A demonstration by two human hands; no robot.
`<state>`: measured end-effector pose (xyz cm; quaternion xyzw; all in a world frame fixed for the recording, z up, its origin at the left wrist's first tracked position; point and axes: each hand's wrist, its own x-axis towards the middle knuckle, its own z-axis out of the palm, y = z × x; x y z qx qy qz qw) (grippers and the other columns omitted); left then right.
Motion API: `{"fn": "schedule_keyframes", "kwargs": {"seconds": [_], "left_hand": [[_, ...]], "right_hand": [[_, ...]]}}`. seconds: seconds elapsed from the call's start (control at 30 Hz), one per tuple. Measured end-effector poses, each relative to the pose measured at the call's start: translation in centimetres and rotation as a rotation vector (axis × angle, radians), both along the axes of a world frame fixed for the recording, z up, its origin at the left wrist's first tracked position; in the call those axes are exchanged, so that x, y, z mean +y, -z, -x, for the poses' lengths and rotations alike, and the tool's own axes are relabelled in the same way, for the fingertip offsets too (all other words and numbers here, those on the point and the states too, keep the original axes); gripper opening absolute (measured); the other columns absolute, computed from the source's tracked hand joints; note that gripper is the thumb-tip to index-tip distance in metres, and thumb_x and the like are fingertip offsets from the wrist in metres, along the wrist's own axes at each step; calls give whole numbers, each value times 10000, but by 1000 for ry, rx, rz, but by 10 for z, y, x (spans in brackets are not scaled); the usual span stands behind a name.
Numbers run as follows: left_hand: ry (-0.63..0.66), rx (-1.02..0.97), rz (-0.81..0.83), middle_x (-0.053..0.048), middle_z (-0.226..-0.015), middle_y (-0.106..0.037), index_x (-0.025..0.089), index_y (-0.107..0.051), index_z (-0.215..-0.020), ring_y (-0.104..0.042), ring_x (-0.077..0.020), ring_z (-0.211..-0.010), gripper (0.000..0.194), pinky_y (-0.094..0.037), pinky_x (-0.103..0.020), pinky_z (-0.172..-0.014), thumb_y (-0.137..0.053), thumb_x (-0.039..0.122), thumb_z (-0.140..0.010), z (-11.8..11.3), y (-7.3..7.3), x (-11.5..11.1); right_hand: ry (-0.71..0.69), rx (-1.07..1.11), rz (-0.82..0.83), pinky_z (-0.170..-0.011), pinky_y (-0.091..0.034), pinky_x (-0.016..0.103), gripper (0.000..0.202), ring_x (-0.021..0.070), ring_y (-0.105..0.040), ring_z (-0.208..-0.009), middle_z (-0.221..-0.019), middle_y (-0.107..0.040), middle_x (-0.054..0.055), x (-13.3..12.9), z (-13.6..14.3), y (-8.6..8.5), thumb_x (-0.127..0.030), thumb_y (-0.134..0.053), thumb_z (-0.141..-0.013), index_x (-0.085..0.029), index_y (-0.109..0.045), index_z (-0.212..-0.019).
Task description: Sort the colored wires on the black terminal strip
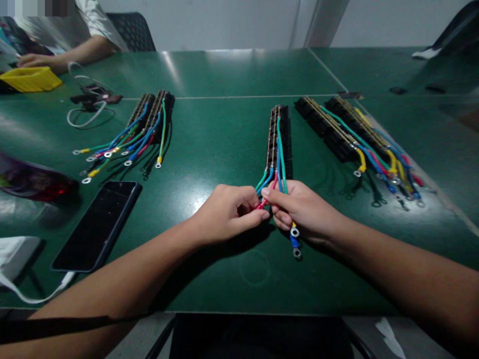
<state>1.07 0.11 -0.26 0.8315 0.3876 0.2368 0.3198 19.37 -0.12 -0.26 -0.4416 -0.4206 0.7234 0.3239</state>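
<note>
A black terminal strip [274, 134] with metal bars lies in the middle, its green, blue and red wires running toward me. My left hand [234, 212] pinches the red wire near its end. Closed around several of the wires is my right hand [299, 207], its thumb and fingertips at the red wire beside my left fingers. Below the right hand hang a ring lug with a yellow sleeve [295, 231] and one with a blue sleeve [296, 249]. The far ends of the wires in my left hand are hidden by the fingers.
Wired strips lie at the left [159, 112] and right [329, 127] on the green table [224, 279]. A phone [98, 227], white charger [17, 254] and bottle [33, 179] are at left. Behind are a yellow bin [32, 80], a cable and another person's arm [80, 55].
</note>
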Motion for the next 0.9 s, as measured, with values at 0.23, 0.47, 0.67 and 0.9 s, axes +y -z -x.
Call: {"fn": "schedule_keyframes", "kwargs": {"seconds": [0.23,0.47,0.67,0.9], "left_hand": [[9,8,-8,51,-560,-554,145,-586,-705,-450,-51,-474,247,-308,-176,-491,-616,332,-863,0,1,0],[11,17,-15,49,-561,-555,145,-586,-705,-452,-54,-478,240,-307,-176,-493,-616,325,-862,0,0,0],[17,22,-19,48,-560,-560,147,-590,-715,-459,-55,-476,232,-308,-176,-490,-615,323,-865,1,0,0],[22,16,-19,48,-569,-565,144,-594,-717,-471,-54,-488,221,-310,-175,-490,-629,310,-858,1,0,1]], "right_hand": [[-3,12,-1,-327,-307,152,249,35,-316,-309,-403,-418,-94,0,0,1,-305,-652,-851,-175,-508,-695],[-5,-5,-11,-327,-302,152,250,39,-323,-307,-399,-425,-91,0,-1,1,-308,-643,-858,-176,-506,-696],[-18,-10,-20,-327,-296,159,265,46,-336,-305,-391,-423,-87,0,-1,1,-328,-646,-851,-178,-501,-687],[-20,-14,-26,-329,-294,162,267,47,-339,-305,-389,-425,-86,0,-2,1,-324,-656,-841,-180,-498,-681]]}}
